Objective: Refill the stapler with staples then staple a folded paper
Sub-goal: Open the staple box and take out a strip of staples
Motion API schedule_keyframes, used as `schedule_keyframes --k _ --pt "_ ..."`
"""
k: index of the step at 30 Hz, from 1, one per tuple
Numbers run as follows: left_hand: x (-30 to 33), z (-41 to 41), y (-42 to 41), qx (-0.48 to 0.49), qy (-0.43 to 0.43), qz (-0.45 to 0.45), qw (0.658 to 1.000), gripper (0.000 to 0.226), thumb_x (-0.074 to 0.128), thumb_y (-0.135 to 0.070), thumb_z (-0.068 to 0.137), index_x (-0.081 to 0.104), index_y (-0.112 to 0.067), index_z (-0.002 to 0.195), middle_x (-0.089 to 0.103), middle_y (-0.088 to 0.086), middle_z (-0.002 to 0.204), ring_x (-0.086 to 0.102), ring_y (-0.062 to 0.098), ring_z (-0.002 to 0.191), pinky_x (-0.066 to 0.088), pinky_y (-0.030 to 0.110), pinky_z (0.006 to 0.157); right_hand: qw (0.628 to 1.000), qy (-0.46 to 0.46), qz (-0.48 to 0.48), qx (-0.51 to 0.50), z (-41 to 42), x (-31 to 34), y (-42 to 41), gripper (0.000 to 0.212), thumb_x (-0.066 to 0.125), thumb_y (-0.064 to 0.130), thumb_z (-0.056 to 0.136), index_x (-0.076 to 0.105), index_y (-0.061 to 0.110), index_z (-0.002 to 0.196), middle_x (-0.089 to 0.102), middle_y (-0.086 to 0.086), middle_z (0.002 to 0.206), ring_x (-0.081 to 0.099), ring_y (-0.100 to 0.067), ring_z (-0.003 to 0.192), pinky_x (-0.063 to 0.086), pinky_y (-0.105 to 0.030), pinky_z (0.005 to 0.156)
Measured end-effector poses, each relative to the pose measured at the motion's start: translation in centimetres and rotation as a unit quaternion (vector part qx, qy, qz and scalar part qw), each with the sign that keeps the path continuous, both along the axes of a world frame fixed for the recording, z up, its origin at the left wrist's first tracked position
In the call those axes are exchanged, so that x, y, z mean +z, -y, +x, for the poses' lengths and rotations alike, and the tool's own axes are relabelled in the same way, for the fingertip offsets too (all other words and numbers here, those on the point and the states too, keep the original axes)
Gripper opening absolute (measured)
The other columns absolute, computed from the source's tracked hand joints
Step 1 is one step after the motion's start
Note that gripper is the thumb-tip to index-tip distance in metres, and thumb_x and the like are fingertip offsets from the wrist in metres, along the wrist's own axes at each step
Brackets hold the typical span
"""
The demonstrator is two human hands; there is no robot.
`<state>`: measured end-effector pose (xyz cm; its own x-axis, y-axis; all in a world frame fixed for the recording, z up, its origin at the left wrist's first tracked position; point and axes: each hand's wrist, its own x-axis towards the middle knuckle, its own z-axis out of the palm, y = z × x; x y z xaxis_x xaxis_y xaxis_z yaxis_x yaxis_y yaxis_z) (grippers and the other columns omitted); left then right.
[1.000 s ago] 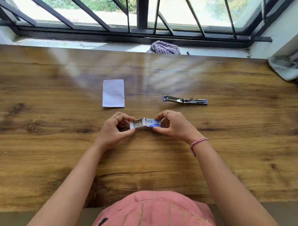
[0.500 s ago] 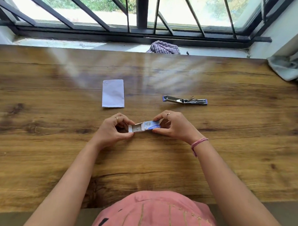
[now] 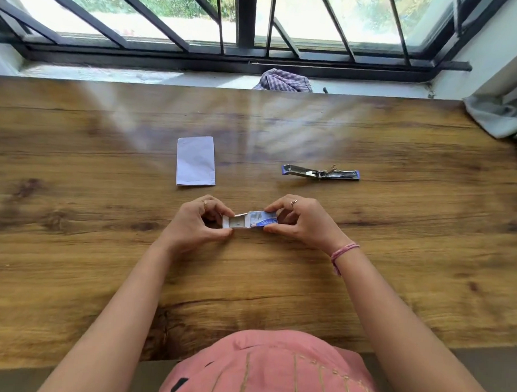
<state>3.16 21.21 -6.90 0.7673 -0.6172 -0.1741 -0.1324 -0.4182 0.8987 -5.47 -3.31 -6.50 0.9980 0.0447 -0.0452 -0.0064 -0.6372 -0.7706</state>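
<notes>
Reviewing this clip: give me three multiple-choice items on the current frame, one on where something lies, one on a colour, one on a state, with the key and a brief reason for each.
1. Where does the folded paper lie relative to the stapler?
A. To its left on the table
B. On top of it
C. On the window sill

2. What colour is the band on the right hand's wrist?
A. Green
B. Pink
C. Black

3. What state is the staple box in?
A. Sealed and lying alone
B. Crushed flat under the stapler
C. Its inner tray slid partly out, held between both hands

Key: 1 A, the paper lies flat left of the stapler with bare table between them. 2 B, a pink band circles that wrist. 3 C, the left hand pinches the white tray end while the right hand grips the blue sleeve.
</notes>
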Motion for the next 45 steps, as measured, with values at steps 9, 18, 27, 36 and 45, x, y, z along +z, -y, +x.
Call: schedule_keyframes --k 9,18,27,36,45 --pt "0.2 -0.5 1.6 -0.028 0.081 0.078 0.993 0.030 0.079 -0.015 0.068 0.066 -0.029 0.091 0.058 -0.009 0.090 0.050 0.002 0.076 0.040 0.011 0.071 0.993 0.015 -0.112 0.040 -0.5 0.0 -0.3 0.041 0.073 0.033 0.082 0.065 0.019 0.120 0.061 0.001 0.110 0.053 -0.014 0.101 0.043 -0.027 0.092" --pt "-0.3 -1.7 2.6 0.006 0.174 0.101 0.980 0.030 0.081 -0.038 0.070 0.072 -0.034 0.099 0.055 -0.011 0.093 0.050 0.011 0.092 0.041 0.040 0.089 0.994 0.011 -0.104 0.037 -0.1 -0.5 -0.5 0.039 0.073 0.034 0.082 0.066 0.024 0.119 0.055 0.005 0.104 0.051 -0.013 0.099 0.044 -0.027 0.089" --pt "-0.5 -1.9 2.8 0.039 0.158 0.087 0.983 0.052 0.083 -0.043 0.064 0.070 -0.031 0.113 0.051 -0.008 0.101 0.047 0.008 0.097 0.040 0.034 0.092 0.998 0.001 -0.064 0.022 0.2 -0.8 -0.9 0.037 0.075 0.029 0.081 0.067 0.021 0.116 0.051 0.010 0.101 0.051 -0.004 0.088 0.040 -0.015 0.079" --pt "-0.9 -2.7 1.3 0.162 0.154 0.053 0.973 0.029 0.079 -0.024 0.077 0.069 -0.016 0.103 0.063 -0.002 0.085 0.058 0.002 0.069 0.048 0.014 0.065 0.999 -0.007 -0.047 -0.013 -0.1 -0.8 -1.4 0.038 0.076 0.032 0.079 0.068 0.023 0.115 0.051 0.009 0.101 0.051 -0.006 0.089 0.043 -0.017 0.078" --pt "0.1 -2.4 2.2 0.184 0.057 0.102 0.976 0.010 0.075 -0.031 0.079 0.075 -0.029 0.089 0.068 -0.019 0.075 0.060 -0.012 0.071 0.043 0.004 0.067 0.998 0.016 -0.051 -0.024 0.1 -0.9 -2.0 0.036 0.076 0.034 0.078 0.069 0.024 0.112 0.052 0.012 0.098 0.050 -0.003 0.088 0.044 -0.018 0.079"
